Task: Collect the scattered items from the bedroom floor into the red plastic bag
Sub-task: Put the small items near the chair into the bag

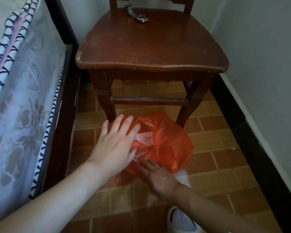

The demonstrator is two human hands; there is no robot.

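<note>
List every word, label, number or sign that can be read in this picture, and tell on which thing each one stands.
No text can be read.
White paper inside the red plastic bag: small blue marks at its left edge, too blurred to read.
Wristwatch on the wooden chair: dial too small to read.

The floor strip at frame centre is narrow: the bed walls off the left, the wall the right, and the chair closes the top. Low room shows between its legs, under the rung; bare tiles lie lower right, perhaps passable
</note>
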